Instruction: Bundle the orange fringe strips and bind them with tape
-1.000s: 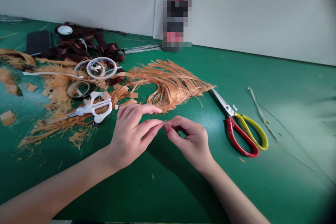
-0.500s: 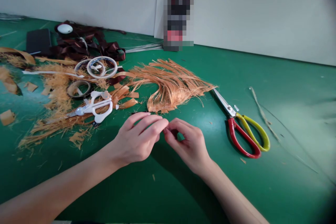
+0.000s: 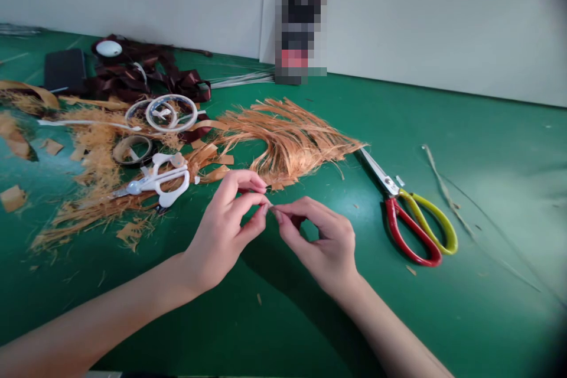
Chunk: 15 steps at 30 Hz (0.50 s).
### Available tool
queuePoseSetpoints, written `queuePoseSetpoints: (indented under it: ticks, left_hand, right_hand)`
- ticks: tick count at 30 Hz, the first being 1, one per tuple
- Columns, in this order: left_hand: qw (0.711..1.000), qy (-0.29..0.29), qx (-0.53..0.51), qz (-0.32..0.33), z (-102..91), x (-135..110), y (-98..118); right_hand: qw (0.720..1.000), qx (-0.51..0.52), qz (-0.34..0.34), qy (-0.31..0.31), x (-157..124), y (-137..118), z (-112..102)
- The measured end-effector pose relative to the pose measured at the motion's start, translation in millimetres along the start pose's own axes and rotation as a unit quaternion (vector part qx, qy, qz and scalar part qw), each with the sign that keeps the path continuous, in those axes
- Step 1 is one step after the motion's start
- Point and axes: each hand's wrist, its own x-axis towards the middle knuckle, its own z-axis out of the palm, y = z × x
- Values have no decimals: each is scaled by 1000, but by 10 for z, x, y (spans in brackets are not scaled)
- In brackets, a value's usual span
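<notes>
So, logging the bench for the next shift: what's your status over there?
Left hand and right hand pinching a thin strand, too small to identify. Orange fibre pile just beyond the hands.

Left hand (image 3: 224, 230) and right hand (image 3: 321, 242) meet at the fingertips, pinching a tiny pale strand (image 3: 270, 208), material too small to tell, just below a fan of shredded orange fibre (image 3: 287, 142). Red-and-yellow-handled steel scissors (image 3: 411, 227) lie to the right on the green work surface (image 3: 487, 319).

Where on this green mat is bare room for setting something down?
Bare green mat lies behind the red-handled scissors, right of the orange fibres, and below the left hand. Around the white scissors and dark ribbon it is crowded.
</notes>
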Motion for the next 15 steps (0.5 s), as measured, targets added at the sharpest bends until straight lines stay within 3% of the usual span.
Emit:
queuePoseSetpoints:
  ticks: [10, 15]
  left_hand:
    - [991, -22, -83, -99, -5, -20, 8]
    - [992, 4, -77, -101, 2, -16, 1]
  right_hand:
    - [996, -45, -80, 4, -8, 84, 10]
    - [982, -142, -124, 25, -61, 81, 3]
